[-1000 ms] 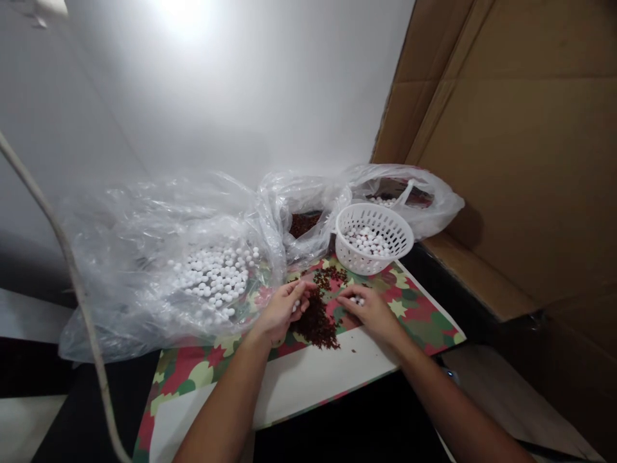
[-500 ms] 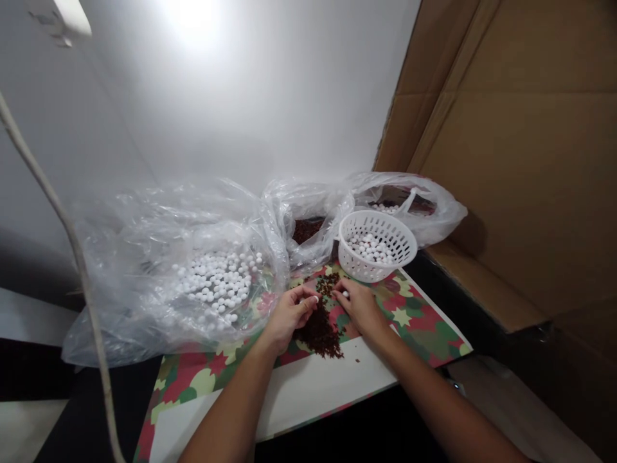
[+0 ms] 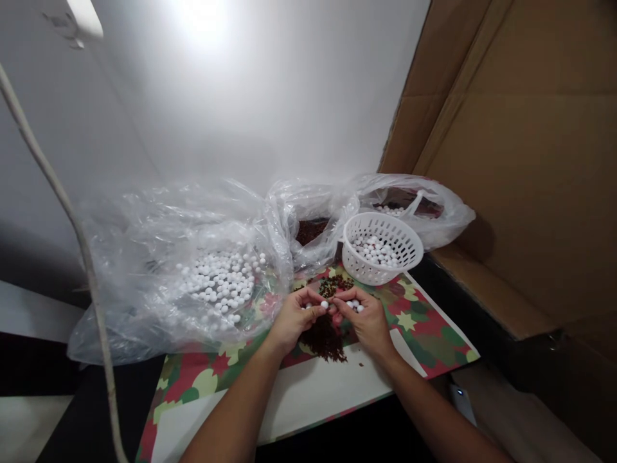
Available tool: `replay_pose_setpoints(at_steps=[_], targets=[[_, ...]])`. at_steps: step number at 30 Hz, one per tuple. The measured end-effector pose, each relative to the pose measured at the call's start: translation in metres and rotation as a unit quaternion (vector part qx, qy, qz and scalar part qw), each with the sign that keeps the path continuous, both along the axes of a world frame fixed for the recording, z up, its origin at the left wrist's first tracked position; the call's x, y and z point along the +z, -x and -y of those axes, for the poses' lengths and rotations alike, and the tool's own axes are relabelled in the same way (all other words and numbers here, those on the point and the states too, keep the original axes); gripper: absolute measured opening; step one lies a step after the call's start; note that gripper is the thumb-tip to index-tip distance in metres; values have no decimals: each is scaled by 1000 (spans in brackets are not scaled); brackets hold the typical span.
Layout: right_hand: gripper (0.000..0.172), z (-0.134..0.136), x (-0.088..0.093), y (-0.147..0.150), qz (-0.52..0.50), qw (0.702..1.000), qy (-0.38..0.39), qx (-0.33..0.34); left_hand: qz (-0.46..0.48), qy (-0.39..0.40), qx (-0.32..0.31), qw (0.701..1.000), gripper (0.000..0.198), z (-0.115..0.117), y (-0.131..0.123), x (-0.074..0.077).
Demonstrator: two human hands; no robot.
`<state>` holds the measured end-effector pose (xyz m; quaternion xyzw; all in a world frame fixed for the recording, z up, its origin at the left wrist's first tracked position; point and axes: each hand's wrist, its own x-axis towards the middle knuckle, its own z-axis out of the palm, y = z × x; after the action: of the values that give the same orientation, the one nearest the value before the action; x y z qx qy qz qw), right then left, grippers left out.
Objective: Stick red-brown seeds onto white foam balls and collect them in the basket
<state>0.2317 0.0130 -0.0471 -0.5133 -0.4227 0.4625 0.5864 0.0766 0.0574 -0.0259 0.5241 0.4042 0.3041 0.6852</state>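
Observation:
My left hand (image 3: pixel 294 318) and my right hand (image 3: pixel 367 318) meet above a pile of small dark red pieces (image 3: pixel 325 334) on a patterned board (image 3: pixel 424 328). The left fingers pinch a small white bead (image 3: pixel 324 305) at the point where the two hands touch. Cupped in my right hand are several white beads (image 3: pixel 355 305). A white plastic basket (image 3: pixel 382 247) with white beads in it stands just behind the hands.
A large clear plastic bag (image 3: pixel 183 270) of white beads lies to the left. Two smaller bags (image 3: pixel 313 222) sit behind the basket, one with dark red pieces. A cardboard wall (image 3: pixel 520 161) rises on the right. A pale cord (image 3: pixel 72 231) hangs at the left.
Both hands lifted off the pile and came together at its far side. A white bead now shows between the fingertips, and beads show in the right hand.

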Motion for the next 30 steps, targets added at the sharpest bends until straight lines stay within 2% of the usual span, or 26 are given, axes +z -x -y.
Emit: replay_pose_setpoints(at_steps=[5,11,25,30], targets=[[31,2,-1,2,50,999,-16,-12,6,-10,1,1000,36,1,-2,0],[31,2,-3,5,54,998,-7,-29,0,-15,8,1000,35,2,-3,-1],[31,2,-8,4,52,998,-6,28,13,-16,49,999,29,3,-4,-1],[26,1,-9,6,40,998,-34,37,-17,-16,87,996,29,3,-5,-2]])
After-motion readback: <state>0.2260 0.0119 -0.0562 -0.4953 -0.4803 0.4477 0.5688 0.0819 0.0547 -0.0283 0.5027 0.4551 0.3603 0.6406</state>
